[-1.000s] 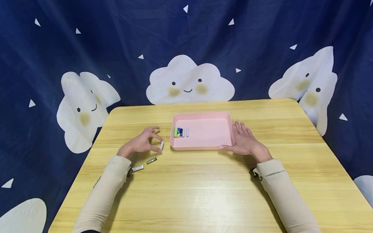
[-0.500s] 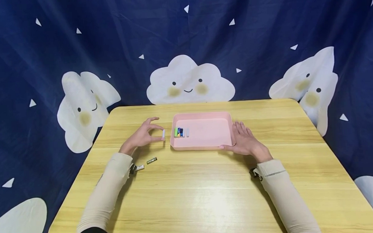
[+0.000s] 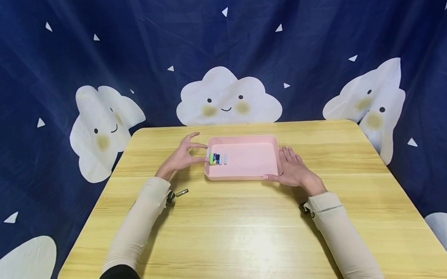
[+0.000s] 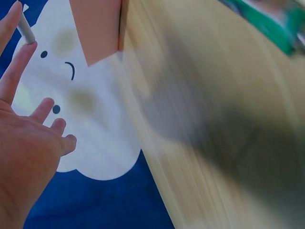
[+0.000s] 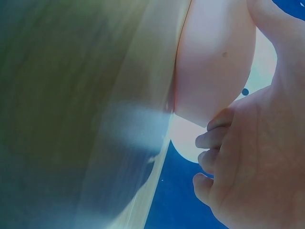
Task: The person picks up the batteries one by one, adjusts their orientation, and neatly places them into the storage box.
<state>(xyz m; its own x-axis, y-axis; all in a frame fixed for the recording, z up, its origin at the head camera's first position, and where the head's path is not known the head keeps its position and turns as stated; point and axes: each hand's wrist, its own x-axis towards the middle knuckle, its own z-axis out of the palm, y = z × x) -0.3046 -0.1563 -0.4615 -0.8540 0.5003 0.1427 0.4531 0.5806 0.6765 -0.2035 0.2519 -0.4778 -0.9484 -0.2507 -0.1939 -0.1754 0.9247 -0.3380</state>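
Note:
My left hand (image 3: 181, 158) pinches a white battery (image 4: 26, 29) between thumb and a fingertip, over the left wall of the pink tray (image 3: 250, 161); its other fingers are spread. Inside the tray, at its left end, several small batteries stand side by side, among them a green battery (image 3: 211, 159), a dark blue battery (image 3: 218, 158) and a white battery (image 3: 225, 159). My right hand (image 3: 294, 169) rests against the tray's right end, fingers extended along the side and thumb at the front corner.
A dark battery (image 3: 182, 193) lies on the wooden table (image 3: 227, 231) beside my left wrist. In the left wrist view, a blurred green object (image 4: 271, 24) shows at the top right. A dark blue curtain (image 3: 152, 42) with clouds hangs behind the table.
My left hand has moved right and away from me with the white battery, from beside the tray to over its left wall. My left wrist now hides a white battery on the table. Right hand unmoved.

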